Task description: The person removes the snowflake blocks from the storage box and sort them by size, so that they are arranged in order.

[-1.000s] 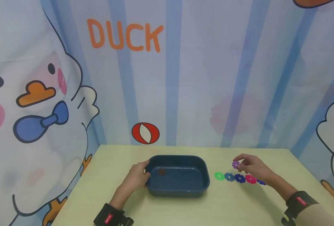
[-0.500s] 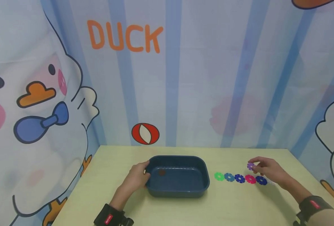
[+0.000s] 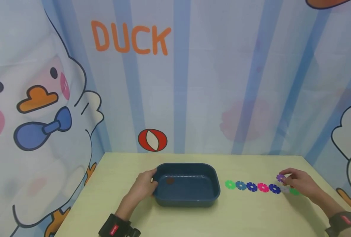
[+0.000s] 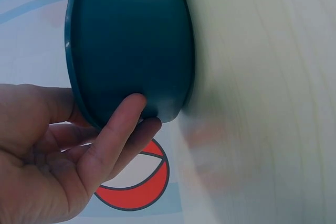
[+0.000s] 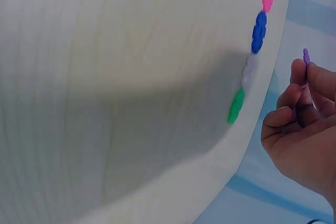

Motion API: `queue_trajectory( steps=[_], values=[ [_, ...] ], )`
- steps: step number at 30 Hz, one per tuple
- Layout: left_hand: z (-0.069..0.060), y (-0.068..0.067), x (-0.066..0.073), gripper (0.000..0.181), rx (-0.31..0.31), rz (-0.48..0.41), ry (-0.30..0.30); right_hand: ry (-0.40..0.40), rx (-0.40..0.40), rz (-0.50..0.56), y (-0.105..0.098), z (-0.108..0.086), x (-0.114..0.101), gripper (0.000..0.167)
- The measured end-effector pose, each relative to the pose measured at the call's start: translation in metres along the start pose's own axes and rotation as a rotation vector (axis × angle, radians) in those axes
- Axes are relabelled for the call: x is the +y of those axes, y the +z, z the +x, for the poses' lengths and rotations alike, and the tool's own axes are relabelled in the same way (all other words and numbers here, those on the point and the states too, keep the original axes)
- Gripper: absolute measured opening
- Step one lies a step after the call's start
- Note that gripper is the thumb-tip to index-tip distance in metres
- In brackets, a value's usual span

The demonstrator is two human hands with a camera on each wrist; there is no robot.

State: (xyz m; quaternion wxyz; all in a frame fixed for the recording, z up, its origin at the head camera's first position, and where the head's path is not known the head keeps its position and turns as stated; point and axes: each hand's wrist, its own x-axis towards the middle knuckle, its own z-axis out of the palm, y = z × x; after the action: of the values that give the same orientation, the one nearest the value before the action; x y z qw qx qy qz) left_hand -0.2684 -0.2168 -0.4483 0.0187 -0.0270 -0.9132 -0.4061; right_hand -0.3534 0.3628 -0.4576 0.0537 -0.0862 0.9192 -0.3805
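My left hand (image 3: 142, 183) grips the left end of a dark blue rectangular basin (image 3: 187, 201). In the left wrist view its fingers lie against the basin's (image 4: 131, 40) outer wall, while the thumb is mostly hidden at the rim. A purple notched snowflake disc (image 3: 280, 177) is pinched between thumb and forefinger of my right hand (image 3: 301, 181), held above the table. Below it runs a row of similar discs: green (image 3: 230, 184), lighter blue, dark blue, pink (image 3: 263, 187), dark blue (image 3: 274, 189), a pale one (image 5: 249, 72) and another green disc (image 5: 236, 106).
A pale wood-look table (image 3: 240, 217) carries everything. Inside the basin is a small brown round patch (image 3: 170, 180); whether it is a disc, I cannot tell. Behind stands a striped fabric backdrop (image 3: 205, 82) with duck pictures.
My right hand has moved rightward along the row with the purple disc, uncovering the second dark blue, the pale and the right-hand green discs. The left hand and basin stay put.
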Motion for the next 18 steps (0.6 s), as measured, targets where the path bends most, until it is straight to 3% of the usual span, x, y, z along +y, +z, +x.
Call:
queue_trajectory(
  steps=[8, 18],
  values=[
    [0.000, 0.000, 0.001, 0.059, -0.003, 0.008, -0.003, 0.035, 0.029, -0.081, -0.019, -0.003, 0.033, 0.037],
    [0.001, -0.001, 0.004, 0.059, 0.006, 0.005, 0.014, 0.115, 0.037, -0.090, -0.031, -0.011, 0.052, 0.040]
  ],
)
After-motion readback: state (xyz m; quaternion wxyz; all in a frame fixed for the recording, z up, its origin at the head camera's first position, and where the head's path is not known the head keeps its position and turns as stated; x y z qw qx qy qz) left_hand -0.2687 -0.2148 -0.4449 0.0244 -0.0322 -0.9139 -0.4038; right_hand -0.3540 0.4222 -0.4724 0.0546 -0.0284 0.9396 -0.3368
